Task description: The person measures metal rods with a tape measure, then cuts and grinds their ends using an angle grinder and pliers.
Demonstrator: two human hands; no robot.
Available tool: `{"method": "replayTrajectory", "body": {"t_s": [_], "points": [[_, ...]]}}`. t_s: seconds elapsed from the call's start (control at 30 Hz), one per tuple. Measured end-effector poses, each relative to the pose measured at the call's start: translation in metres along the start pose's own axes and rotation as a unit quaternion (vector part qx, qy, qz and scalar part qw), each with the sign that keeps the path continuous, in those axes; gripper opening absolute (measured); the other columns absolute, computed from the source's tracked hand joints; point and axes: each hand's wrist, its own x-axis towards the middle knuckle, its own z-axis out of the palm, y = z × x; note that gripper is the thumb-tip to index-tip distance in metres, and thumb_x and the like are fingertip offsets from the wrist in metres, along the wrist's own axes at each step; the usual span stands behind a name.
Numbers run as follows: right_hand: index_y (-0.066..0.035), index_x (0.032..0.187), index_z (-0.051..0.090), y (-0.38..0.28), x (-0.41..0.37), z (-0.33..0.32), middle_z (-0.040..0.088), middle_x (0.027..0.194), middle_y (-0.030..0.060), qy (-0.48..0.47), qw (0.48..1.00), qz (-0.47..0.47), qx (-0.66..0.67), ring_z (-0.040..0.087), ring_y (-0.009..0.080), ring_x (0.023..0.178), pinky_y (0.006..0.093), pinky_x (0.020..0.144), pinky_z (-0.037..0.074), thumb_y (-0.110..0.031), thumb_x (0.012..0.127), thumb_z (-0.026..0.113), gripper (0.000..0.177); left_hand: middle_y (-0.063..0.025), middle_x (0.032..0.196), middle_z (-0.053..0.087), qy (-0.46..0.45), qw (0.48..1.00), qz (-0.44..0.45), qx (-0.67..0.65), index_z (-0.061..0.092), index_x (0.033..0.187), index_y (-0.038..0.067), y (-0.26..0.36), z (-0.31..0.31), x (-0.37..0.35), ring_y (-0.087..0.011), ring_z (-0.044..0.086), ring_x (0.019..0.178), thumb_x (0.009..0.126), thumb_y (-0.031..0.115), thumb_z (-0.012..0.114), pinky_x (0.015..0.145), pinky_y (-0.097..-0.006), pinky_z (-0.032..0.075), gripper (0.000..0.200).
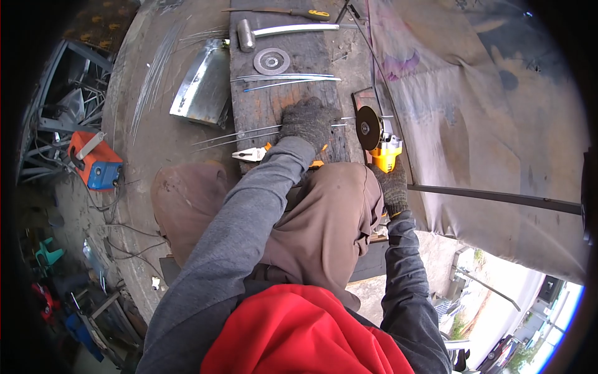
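Observation:
My left hand (306, 121), in a dark knitted glove, is closed over thin metal rods (249, 134) on a worn wooden plank (255, 107). The rods stick out on both sides of the fist. At the right, my gloved right hand (393, 188) is wrapped around the body of a yellow angle grinder (387, 154). Its dark disc (367, 128) stands upright, close to the right ends of the rods. Beside my left wrist lie pliers (251, 154) with pale jaws and orange-and-black handles, partly hidden by the sleeve.
Farther up the plank are more rods (289, 77), a spare grinding disc (272, 61), a hammer (247, 36) and a file (274, 10). A folded metal sheet piece (202, 84) leans at its left. An orange-and-blue welding machine (99, 163) stands far left; a stained tarp (461, 124) hangs right.

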Motion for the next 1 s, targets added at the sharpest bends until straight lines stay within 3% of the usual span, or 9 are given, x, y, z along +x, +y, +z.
{"method": "replayTrajectory", "body": {"t_s": [0.27,0.57,1.0], "points": [[-0.003,0.117,0.057,0.0,0.002,0.001,0.067,0.095,0.0069,-0.004,1.0,-0.02,0.021,0.063,0.0168,0.084,0.035,0.077,0.053,-0.019,0.079,0.08,0.047,-0.0096,0.119,0.064,0.007,1.0,0.01,0.008,0.07,0.123,0.033,-0.001,0.003,0.001,-0.0313,0.064,0.112,0.093,0.026,0.057,0.096,-0.0478,0.051,0.034],[-0.003,0.117,0.058,0.007,0.014,0.0,0.068,0.096,0.0124,0.002,0.999,-0.034,-0.03,0.065,0.0259,0.084,0.0405,0.077,0.053,-0.028,0.077,0.08,0.052,-0.0093,0.12,0.065,0.014,1.0,0.017,0.006,0.07,0.123,0.032,-0.003,0.007,0.002,-0.0307,0.064,0.113,0.092,0.026,0.058,0.097,-0.0474,0.051,0.034],[-0.004,0.115,0.058,0.009,0.019,0.003,0.068,0.095,0.0109,-0.012,1.0,-0.02,0.009,0.065,0.0238,0.084,0.039,0.076,0.053,-0.027,0.077,0.08,0.05,-0.0098,0.12,0.065,-0.007,1.0,0.015,-0.003,0.07,0.123,0.031,-0.002,0.003,0.003,-0.0308,0.063,0.115,0.091,0.027,0.06,0.097,-0.0476,0.05,0.035]]}}
